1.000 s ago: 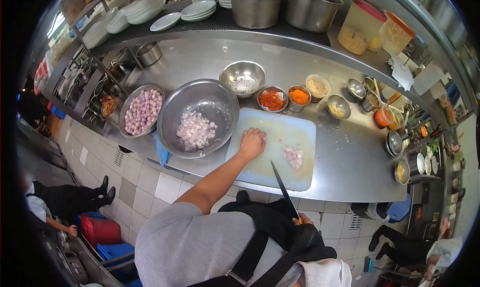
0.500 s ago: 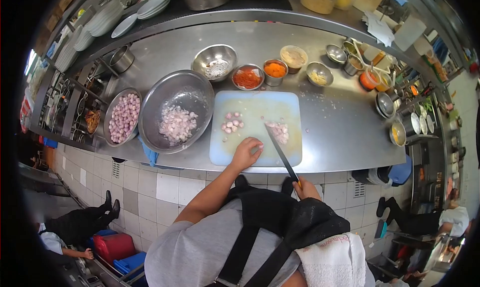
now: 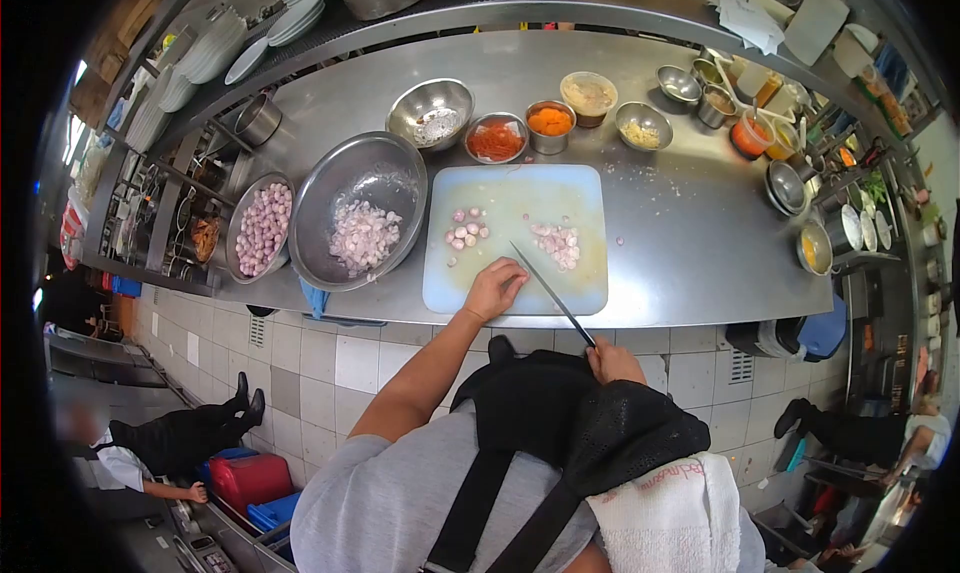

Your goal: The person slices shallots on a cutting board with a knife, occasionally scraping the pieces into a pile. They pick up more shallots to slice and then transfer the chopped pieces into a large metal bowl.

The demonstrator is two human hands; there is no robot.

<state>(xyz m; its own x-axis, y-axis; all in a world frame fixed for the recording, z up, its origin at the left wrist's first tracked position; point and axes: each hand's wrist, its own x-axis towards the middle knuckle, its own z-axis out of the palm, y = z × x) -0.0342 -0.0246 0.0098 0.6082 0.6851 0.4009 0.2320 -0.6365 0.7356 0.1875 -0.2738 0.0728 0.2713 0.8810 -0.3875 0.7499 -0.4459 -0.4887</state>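
My left hand (image 3: 495, 288) is over the near part of the white cutting board (image 3: 520, 188), its fingers curled together; what they pinch, if anything, is hidden. In my right hand (image 3: 614, 361), at the counter's front edge, is the handle of a kitchen knife (image 3: 551, 293). Its blade points up and left across the board, the tip just beyond my left fingertips. Several whole peeled shallots (image 3: 467, 235) lie on the board's left half. Cut shallot pieces (image 3: 557, 245) are heaped on the right half. Left of the board, a large metal bowl (image 3: 318, 178) holds sliced shallots (image 3: 363, 235).
A bowl of whole shallots (image 3: 263, 228) stands at far left. Behind the board are a metal bowl (image 3: 405, 108), red strips (image 3: 496, 139), orange pieces (image 3: 549, 121) and a plastic tub (image 3: 588, 95). A shelf (image 3: 450, 25) runs overhead. One person stands to each side.
The knife tip has shifted left, nearer my left fingertips, and the blade lies at a flatter slant. My left hand stays curled on the board. The whole view has shifted slightly.
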